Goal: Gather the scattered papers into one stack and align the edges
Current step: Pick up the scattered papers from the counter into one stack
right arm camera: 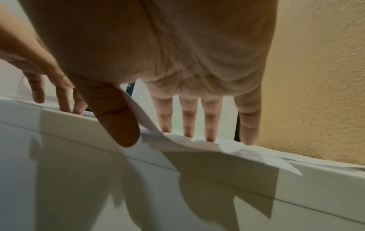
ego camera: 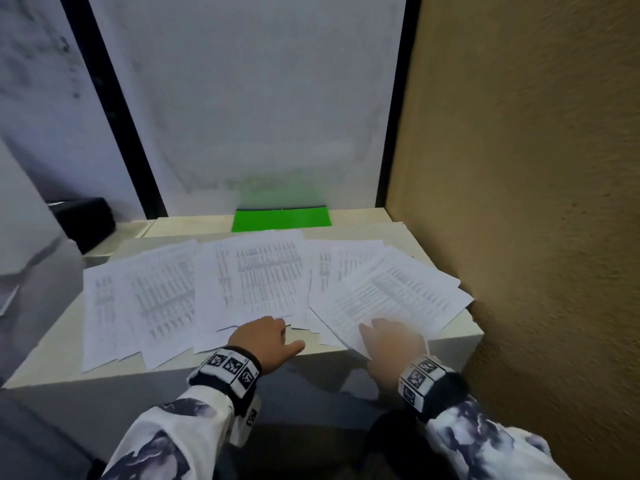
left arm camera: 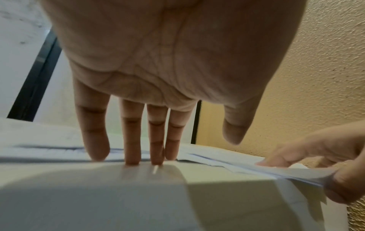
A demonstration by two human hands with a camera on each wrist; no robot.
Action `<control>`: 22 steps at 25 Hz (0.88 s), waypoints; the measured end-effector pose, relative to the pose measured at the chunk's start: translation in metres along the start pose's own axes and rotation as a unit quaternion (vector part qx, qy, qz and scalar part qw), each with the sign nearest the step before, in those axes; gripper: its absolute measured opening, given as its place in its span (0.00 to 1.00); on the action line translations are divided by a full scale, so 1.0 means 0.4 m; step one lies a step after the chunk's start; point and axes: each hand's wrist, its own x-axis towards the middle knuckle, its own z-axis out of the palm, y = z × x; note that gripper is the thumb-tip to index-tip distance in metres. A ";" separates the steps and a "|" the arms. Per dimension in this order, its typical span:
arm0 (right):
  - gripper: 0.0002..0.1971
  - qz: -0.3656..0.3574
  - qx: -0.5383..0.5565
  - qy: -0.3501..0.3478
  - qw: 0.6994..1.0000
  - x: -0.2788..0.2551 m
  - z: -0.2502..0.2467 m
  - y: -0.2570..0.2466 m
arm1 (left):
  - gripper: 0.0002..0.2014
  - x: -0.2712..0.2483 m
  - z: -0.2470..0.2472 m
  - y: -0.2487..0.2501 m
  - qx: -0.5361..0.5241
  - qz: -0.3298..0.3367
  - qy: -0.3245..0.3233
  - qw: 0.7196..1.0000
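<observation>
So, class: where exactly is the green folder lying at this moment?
In the head view the green folder lies flat at the back of the table, against the white panel, just behind the scattered papers.

The print on the white printed paper sheets [ego camera: 249, 278] is blurred, so no word can be read. The near edge of the flat green sheet [ego camera: 280, 219] lies hidden under them. A dark boxy object [ego camera: 86, 221] at the left is too blurred to identify. In the head view the left hand [ego camera: 261, 342] hides its own fingertips. The thumb of the right hand [ego camera: 393, 348] goes under the lifted paper corner, out of sight there. The patterned white sleeves [ego camera: 166, 441] are cut off by the bottom edge.
</observation>
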 end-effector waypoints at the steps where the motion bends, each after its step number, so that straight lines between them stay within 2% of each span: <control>1: 0.32 0.013 0.017 -0.015 1.000 0.006 -0.003 0.007 | 0.27 0.016 -0.017 -0.003 0.004 0.002 -0.016 1.000; 3: 0.29 0.017 0.046 -0.039 0.998 0.014 -0.001 0.032 | 0.28 0.048 -0.050 -0.008 0.003 0.002 -0.048 0.999; 6: 0.28 -0.044 0.054 -0.037 0.997 0.029 0.002 0.071 | 0.27 0.102 -0.087 -0.017 -0.050 0.001 -0.090 0.995; 9: 0.29 -0.040 0.102 -0.061 0.992 0.043 -0.012 0.096 | 0.21 0.172 -0.102 -0.015 -0.106 -0.003 -0.073 0.992; 11: 0.28 -0.037 0.137 -0.091 0.986 0.050 -0.031 0.115 | 0.29 0.217 -0.097 0.000 -0.164 -0.030 -0.067 0.984; 13: 0.36 -0.034 0.200 -0.106 0.973 0.053 -0.064 0.140 | 0.37 0.251 -0.095 0.023 -0.200 -0.052 -0.072 0.976; 15: 0.43 0.024 0.263 -0.078 0.961 0.076 -0.090 0.169 | 0.39 0.278 -0.092 0.050 -0.205 -0.063 -0.071 0.974; 16: 0.43 0.065 0.254 -0.063 0.963 0.092 -0.096 0.179 | 0.38 0.287 -0.087 0.065 -0.201 -0.065 -0.063 0.975; 18: 0.44 0.128 0.170 -0.070 0.975 0.112 -0.087 0.176 | 0.37 0.295 -0.074 0.107 -0.180 -0.064 -0.040 0.981; 22: 0.56 0.157 0.121 -0.088 0.976 0.112 -0.063 0.151 | 0.43 0.295 -0.035 0.189 -0.120 -0.099 -0.021 0.988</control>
